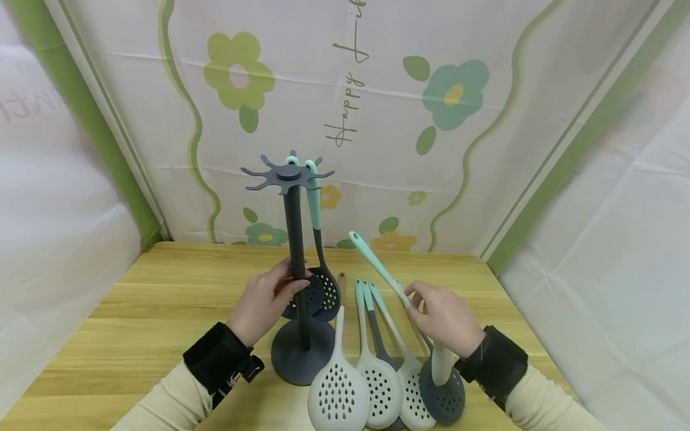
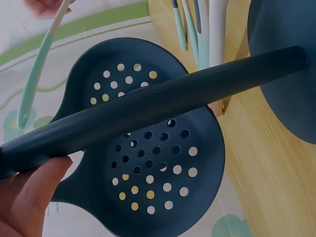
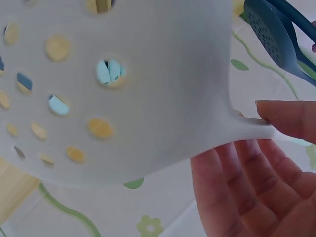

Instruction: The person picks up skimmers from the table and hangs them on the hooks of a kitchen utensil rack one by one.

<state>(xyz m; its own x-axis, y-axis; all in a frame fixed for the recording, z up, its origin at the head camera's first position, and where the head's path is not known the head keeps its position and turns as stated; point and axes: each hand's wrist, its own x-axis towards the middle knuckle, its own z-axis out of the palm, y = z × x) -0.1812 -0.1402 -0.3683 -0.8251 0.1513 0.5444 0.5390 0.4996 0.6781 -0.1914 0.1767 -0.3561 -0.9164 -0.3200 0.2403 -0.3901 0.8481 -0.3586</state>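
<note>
My left hand (image 1: 261, 308) grips the dark pole of a utensil stand (image 1: 293, 236), which has a round base and a hooked, star-shaped top. Behind the pole, two dark skimmers (image 2: 202, 143) with mint handles hang from the hooks, their perforated heads overlapping. My right hand (image 1: 447, 317) pinches a light grey skimmer (image 3: 173, 74) between thumb and fingers near its neck. Its mint handle end points up and left toward the stand. In the right wrist view its perforated head fills much of the picture; in the head view the hand partly covers it.
On the wooden table (image 1: 178, 317), several skimmers lie in a row: a pale one (image 1: 338, 395) beside the stand base, and a dark one (image 1: 443, 398) below my right hand. A flower-printed cloth (image 1: 377, 120) rises behind the table, with white cloth at both sides.
</note>
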